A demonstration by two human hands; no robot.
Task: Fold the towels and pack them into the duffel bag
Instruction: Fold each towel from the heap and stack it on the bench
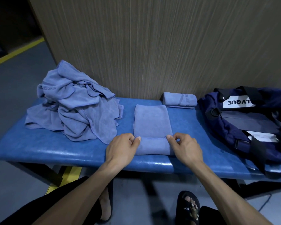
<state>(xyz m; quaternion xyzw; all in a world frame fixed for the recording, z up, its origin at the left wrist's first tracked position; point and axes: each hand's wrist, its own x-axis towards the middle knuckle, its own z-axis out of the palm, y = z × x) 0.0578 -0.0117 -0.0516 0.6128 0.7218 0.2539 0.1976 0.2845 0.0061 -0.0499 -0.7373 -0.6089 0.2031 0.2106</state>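
Surface (55, 148): blue padded top, set against a wood-grain wall (152, 46).
Towel (152, 125): blue, folded into a long strip at mid-surface, its near end rolled or folded over toward the person.
Left hand (122, 147): grip closed on the left edge of the towel's near fold, thumb and fingers pinching it.
Right hand (184, 146): grip closed on the right edge of the same fold, pinching it.
Pile (75, 109): loose blue towels heaped at the surface's left, just beside the strip.
Rolled towel (179, 99): at the back against the wall, between strip and bag.
Bag (243, 125): navy duffel, at the right end of the surface, black straps hanging over the near edge.
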